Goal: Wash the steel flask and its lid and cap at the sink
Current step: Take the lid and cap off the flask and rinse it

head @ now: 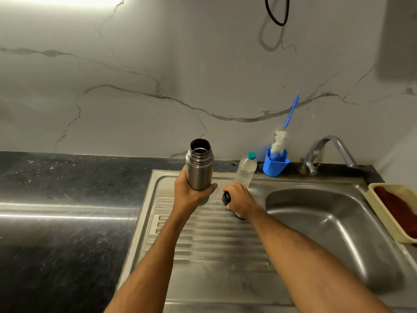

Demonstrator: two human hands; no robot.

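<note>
The steel flask (199,164) stands upright with its mouth open, above the ribbed draining board (209,242) of the sink. My left hand (191,192) grips its lower body. Just to the right, my right hand (240,199) holds a small black lid (226,198) close to the draining board; a dark rim shows below the palm, mostly hidden. The sink basin (316,222) lies to the right, dry-looking, under the tap (327,152).
A clear plastic bottle (246,169) with a green cap stands behind my right hand. A blue holder (275,163) with a bottle brush (281,141) sits at the wall. A cream tray (392,213) with a red cloth is at the right. Dark counter (67,188) extends left.
</note>
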